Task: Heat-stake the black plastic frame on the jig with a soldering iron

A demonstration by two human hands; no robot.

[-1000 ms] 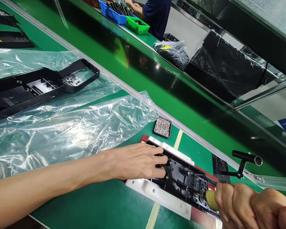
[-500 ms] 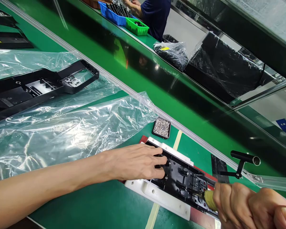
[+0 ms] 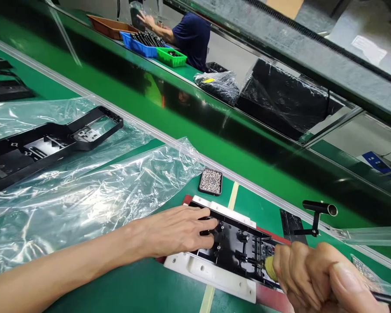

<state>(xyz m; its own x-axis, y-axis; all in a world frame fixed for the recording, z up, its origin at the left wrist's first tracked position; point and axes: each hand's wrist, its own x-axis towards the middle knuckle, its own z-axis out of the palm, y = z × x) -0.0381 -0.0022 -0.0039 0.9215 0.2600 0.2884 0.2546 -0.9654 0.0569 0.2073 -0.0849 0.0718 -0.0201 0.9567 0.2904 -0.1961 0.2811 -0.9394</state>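
A long black plastic housing with posts and ribs inside lies in a white fixture on a red base. My left hand rests on its left end, fingers apart and slightly bent, the fingertips down inside it; the thumb is hidden. My right hand is closed round a screwdriver, apparently electric, with a yellow nose. Its dark bit points left into the housing; whether the tip touches a screw I cannot tell. A small black tray of screws stands just beyond the fixture.
A clear plastic sheet covers the left side, with another black housing on it. A black tube holder stands at the right. Beyond the green belt, a co-worker is near blue and green bins.
The view has shifted, so the far bench sits lower and farther left. The screwdriver stays over the housing, my left hand stays on it, and the co-worker's hands now show raised.
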